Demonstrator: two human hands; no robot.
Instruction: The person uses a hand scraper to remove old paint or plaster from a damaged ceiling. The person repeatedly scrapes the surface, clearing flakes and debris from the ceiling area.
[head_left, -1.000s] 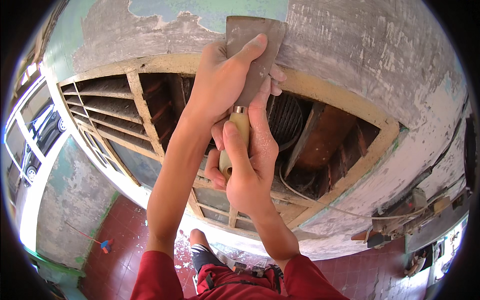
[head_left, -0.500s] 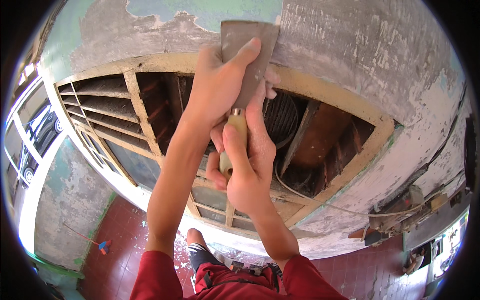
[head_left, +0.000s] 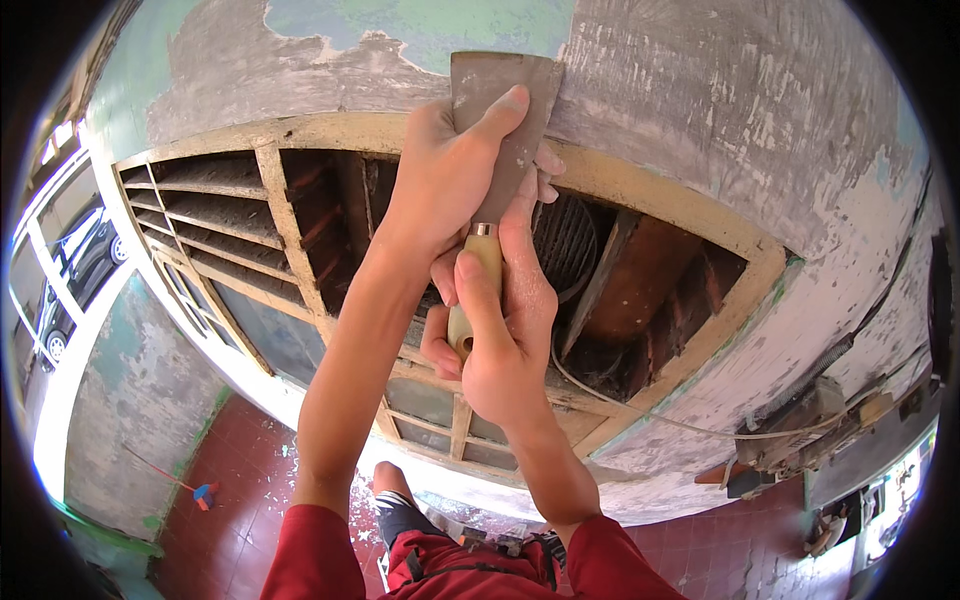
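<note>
A wide putty knife (head_left: 505, 150) with a dull grey blade and a pale yellow handle points up at the wall (head_left: 690, 90). My left hand (head_left: 445, 180) grips the blade, thumb flat across its face and the other fingers out of sight behind it. Lower down, my right hand (head_left: 510, 320) is wrapped round the handle, its thumb along the front. Near the blade's edge the wall shows scraped grey plaster and a patch of green paint (head_left: 420, 35). Whether the edge touches the wall I cannot tell.
Behind my arms runs a cream wooden frame (head_left: 690, 205) with dusty louvres (head_left: 220, 215) and a round fan grille (head_left: 565, 245). A cable (head_left: 690, 428) hangs to a wall-mounted box at right. Paint flakes litter the red tiled floor (head_left: 240, 450); a long-handled brush (head_left: 205, 495) lies there.
Both hands and the putty knife appear slightly lower and further right in the picture, and the surroundings have shifted a little too. The grip is the same.
</note>
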